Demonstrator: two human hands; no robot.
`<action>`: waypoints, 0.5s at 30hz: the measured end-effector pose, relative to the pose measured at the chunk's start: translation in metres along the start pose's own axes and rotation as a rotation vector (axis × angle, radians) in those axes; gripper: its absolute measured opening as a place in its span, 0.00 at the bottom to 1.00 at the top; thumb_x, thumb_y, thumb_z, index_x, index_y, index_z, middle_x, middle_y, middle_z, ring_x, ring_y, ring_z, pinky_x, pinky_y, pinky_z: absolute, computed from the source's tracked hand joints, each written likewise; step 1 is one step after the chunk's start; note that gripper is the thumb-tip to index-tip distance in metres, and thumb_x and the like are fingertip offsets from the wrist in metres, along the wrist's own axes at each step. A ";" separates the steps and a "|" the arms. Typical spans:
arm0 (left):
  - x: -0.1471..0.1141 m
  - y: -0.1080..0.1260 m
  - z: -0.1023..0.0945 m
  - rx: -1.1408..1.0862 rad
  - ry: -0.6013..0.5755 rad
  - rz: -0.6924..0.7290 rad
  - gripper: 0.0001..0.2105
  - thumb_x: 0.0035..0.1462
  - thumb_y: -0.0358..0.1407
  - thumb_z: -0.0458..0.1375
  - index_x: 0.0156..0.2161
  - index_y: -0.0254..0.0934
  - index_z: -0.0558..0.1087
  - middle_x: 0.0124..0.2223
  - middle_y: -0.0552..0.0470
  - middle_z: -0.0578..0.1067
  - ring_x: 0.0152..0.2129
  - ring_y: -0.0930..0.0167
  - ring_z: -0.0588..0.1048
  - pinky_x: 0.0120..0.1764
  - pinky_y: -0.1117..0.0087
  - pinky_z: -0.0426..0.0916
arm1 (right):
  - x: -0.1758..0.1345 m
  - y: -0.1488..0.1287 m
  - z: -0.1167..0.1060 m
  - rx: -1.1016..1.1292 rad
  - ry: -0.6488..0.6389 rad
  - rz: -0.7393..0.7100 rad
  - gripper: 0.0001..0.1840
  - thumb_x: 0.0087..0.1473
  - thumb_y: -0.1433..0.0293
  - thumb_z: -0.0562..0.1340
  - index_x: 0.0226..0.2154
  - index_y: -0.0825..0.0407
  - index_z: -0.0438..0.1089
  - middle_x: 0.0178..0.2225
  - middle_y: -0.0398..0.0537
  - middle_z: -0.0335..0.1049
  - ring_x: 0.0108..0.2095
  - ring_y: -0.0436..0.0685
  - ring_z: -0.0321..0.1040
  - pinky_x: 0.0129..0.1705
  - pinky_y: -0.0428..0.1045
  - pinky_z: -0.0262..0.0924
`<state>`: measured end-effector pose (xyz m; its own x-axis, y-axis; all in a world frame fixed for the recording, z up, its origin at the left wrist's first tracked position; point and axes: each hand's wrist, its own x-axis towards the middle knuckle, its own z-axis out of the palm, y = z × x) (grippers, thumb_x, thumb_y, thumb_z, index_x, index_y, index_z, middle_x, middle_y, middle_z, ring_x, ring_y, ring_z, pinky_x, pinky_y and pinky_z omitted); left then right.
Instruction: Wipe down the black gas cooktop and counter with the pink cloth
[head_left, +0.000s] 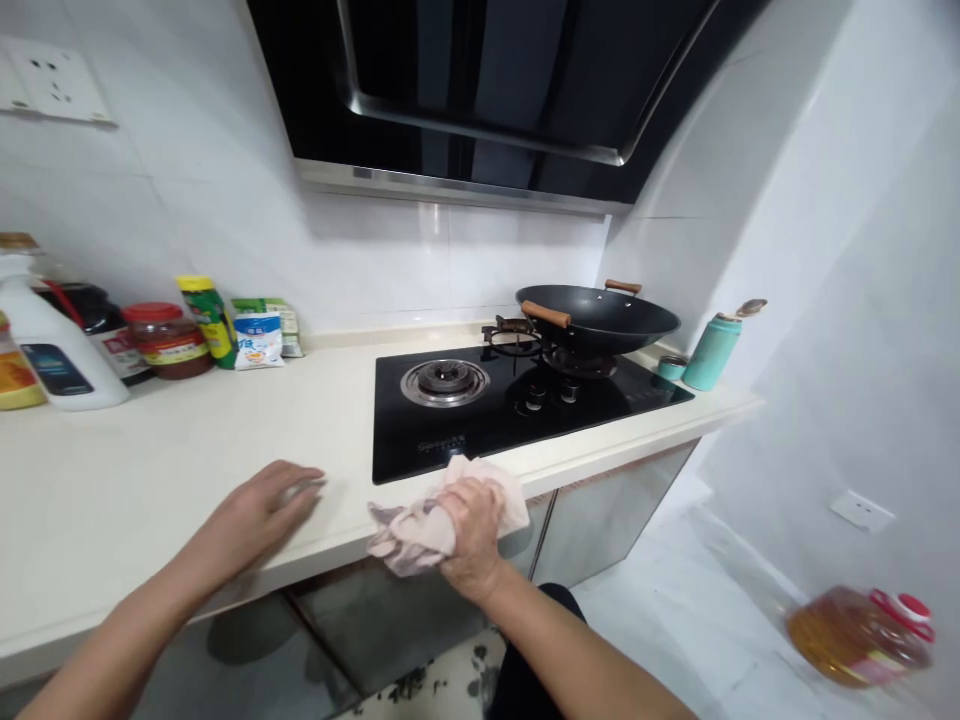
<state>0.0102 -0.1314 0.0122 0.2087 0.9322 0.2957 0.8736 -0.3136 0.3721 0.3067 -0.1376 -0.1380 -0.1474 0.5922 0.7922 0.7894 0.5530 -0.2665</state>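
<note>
My right hand (474, 525) grips a crumpled pale pink cloth (412, 540) at the counter's front edge, just before the gas stove (480, 430). Part of the cloth spreads past my fingers toward the stove's black glass. Over the white countertop (187, 440), left of the stove, my left hand (262, 510) holds nothing, its thumb apart from the slightly bent fingers. The stove's left burner (445, 380) is bare. A black wok (600, 315) with wooden handles sits over the right burner.
At the back left stand a white spray bottle (64, 350), a red-lidded jar (169, 345), a yellow-capped container (210, 325) and small packets (259, 340). A teal canister (712, 355) is right of the stove. The range hood (480, 90) hangs above; an oil jug (855, 635) stands on the floor.
</note>
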 end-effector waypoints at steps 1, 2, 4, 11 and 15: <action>-0.013 -0.014 -0.004 0.017 0.027 -0.056 0.23 0.56 0.55 0.52 0.44 0.40 0.79 0.48 0.47 0.80 0.46 0.60 0.78 0.53 0.64 0.70 | -0.006 -0.005 0.009 0.001 0.028 -0.063 0.24 0.55 0.56 0.61 0.53 0.44 0.69 0.53 0.54 0.68 0.58 0.71 0.58 0.64 0.70 0.41; -0.025 -0.027 -0.008 0.033 0.057 -0.101 0.23 0.54 0.54 0.52 0.41 0.41 0.80 0.47 0.47 0.81 0.45 0.60 0.78 0.54 0.64 0.70 | -0.012 -0.007 0.017 -0.008 0.048 -0.122 0.22 0.56 0.59 0.61 0.54 0.42 0.68 0.54 0.52 0.68 0.60 0.70 0.57 0.64 0.69 0.40; -0.042 -0.046 -0.010 0.068 0.165 -0.217 0.21 0.52 0.54 0.52 0.37 0.42 0.79 0.45 0.47 0.82 0.45 0.59 0.78 0.53 0.63 0.70 | -0.022 -0.001 0.027 -0.035 0.052 -0.235 0.19 0.58 0.64 0.62 0.53 0.39 0.69 0.56 0.48 0.68 0.62 0.66 0.56 0.65 0.66 0.40; -0.039 -0.050 -0.005 0.263 0.198 -0.454 0.23 0.58 0.52 0.49 0.43 0.41 0.80 0.51 0.45 0.81 0.49 0.55 0.77 0.51 0.59 0.71 | -0.039 0.091 0.008 -0.056 -0.247 -0.473 0.18 0.59 0.72 0.62 0.48 0.33 0.72 0.48 0.37 0.73 0.50 0.52 0.64 0.56 0.51 0.54; -0.036 -0.041 -0.009 0.299 0.169 -0.527 0.24 0.59 0.54 0.48 0.44 0.42 0.80 0.53 0.44 0.81 0.45 0.54 0.79 0.47 0.57 0.73 | -0.048 0.161 -0.040 -0.124 -0.146 0.004 0.15 0.57 0.74 0.60 0.43 0.38 0.73 0.51 0.45 0.70 0.58 0.61 0.60 0.62 0.63 0.49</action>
<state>-0.0370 -0.1532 -0.0061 -0.3343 0.8986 0.2842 0.9306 0.2670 0.2506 0.4646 -0.1002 -0.1972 -0.2222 0.6779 0.7008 0.8563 0.4794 -0.1923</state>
